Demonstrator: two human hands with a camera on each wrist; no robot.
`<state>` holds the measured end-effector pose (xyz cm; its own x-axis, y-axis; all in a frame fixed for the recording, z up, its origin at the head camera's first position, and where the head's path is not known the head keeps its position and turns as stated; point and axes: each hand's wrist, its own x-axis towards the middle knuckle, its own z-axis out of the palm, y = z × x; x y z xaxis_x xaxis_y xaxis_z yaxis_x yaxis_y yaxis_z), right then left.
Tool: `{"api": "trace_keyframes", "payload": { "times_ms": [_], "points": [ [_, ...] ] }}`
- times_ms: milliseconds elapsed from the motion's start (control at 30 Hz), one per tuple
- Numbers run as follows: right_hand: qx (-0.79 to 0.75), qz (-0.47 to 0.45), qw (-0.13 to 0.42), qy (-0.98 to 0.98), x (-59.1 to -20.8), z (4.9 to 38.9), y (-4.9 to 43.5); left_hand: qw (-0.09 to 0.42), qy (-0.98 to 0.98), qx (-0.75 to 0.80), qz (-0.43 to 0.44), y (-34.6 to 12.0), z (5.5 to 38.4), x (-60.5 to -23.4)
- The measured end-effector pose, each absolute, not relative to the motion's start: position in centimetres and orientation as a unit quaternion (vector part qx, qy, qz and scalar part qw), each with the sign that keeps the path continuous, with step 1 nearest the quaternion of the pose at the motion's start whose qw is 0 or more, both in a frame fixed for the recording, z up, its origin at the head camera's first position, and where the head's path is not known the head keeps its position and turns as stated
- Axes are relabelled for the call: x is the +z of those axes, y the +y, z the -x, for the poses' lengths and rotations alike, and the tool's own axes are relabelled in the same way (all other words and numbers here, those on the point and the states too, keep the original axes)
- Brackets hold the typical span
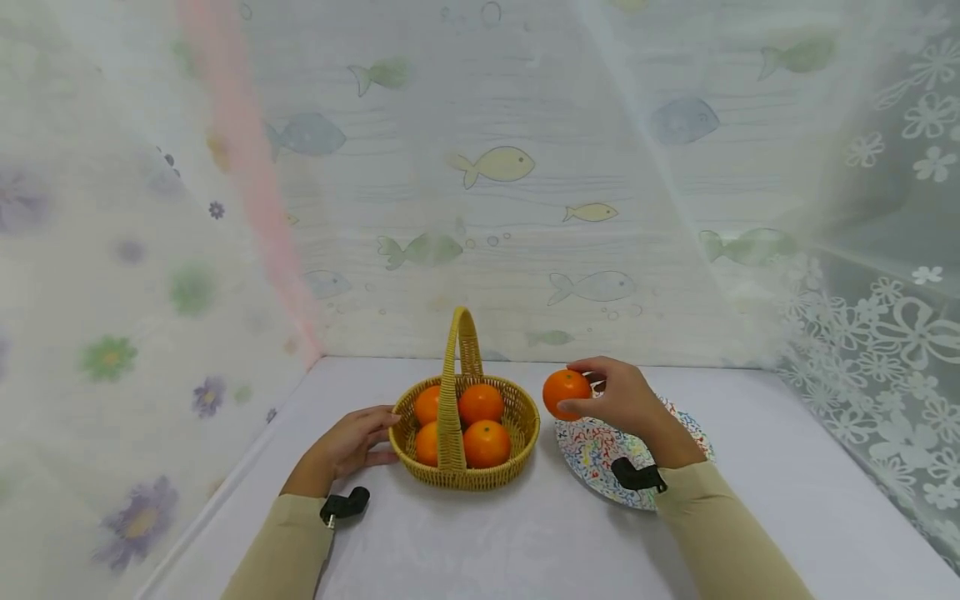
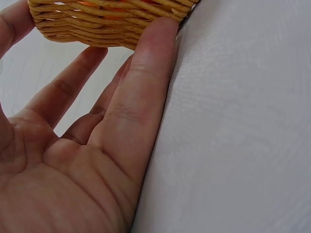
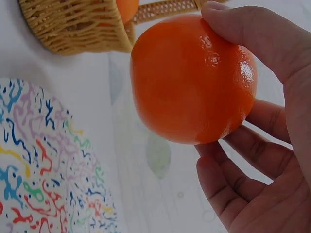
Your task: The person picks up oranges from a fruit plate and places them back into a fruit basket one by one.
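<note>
My right hand (image 1: 618,400) holds an orange (image 1: 566,394) between thumb and fingers, up above the left rim of a round plate (image 1: 592,467) patterned in many colours. In the right wrist view the thumb lies on one side of the orange (image 3: 192,80), with fingers behind it. A woven basket (image 1: 480,479) with a tall handle stands left of the plate, several oranges (image 1: 487,443) inside. With fairly straight, spread fingers, my left hand (image 1: 356,442) touches the basket's left side. The left wrist view shows fingertips (image 2: 158,36) against its woven wall (image 2: 92,26).
A white cloth covers the table (image 1: 465,550). Behind it hangs a curtain (image 1: 495,250) printed with fish; flowered sheer fabric (image 1: 900,350) hangs at the right. Each wrist carries a small black camera (image 1: 348,504).
</note>
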<state>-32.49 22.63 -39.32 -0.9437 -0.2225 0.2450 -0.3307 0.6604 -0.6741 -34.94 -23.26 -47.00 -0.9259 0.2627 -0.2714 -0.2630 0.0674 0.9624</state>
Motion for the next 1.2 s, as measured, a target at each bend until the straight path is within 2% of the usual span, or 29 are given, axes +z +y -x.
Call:
{"api": "trace_keyframes", "payload": {
  "times_ms": [300, 833, 1200],
  "points": [
    [0.386, -0.184, 0.062, -0.902, -38.2, 32.4, 19.9, 0.191, 0.702, 0.686, -0.005, -23.2, 34.8, -46.9],
    [0.368, -0.218, 0.051, -0.902, -38.6, 32.7, 16.1, 0.190, 0.700, 0.688, -0.007, -23.3, 34.7, -46.8],
    [0.350, -0.207, 0.039, -0.913, -38.8, 32.9, 14.6, 0.192, 0.704, 0.684, -0.012, -23.3, 34.7, -46.9]
  ]
}}
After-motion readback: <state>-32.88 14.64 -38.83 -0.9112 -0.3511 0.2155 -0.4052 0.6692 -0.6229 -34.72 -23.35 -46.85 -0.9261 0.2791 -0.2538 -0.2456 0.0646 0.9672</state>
